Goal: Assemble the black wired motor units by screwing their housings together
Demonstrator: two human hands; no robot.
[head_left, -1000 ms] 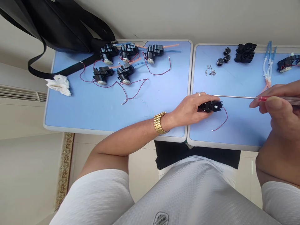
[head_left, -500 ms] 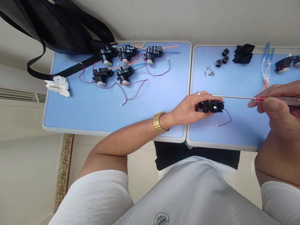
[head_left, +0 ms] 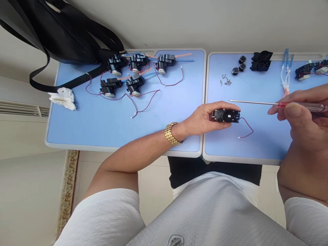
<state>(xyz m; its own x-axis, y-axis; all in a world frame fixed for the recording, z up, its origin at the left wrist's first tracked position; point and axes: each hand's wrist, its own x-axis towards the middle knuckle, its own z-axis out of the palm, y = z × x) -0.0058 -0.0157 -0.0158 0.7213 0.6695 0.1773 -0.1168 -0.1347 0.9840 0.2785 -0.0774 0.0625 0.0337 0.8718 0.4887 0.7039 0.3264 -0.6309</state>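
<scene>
So that the black motor part [head_left: 227,115] is steady, our left hand [head_left: 200,116] grips it, while our right hand [head_left: 302,116] pinches a thin screwdriver [head_left: 256,102] nearby.

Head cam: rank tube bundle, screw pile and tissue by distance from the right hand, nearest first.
1. Tube bundle: just past the right hand, at the far edge of the right table.
2. Screw pile: same table, toward its left side.
3. Tissue: on the left table, at its left edge.
</scene>
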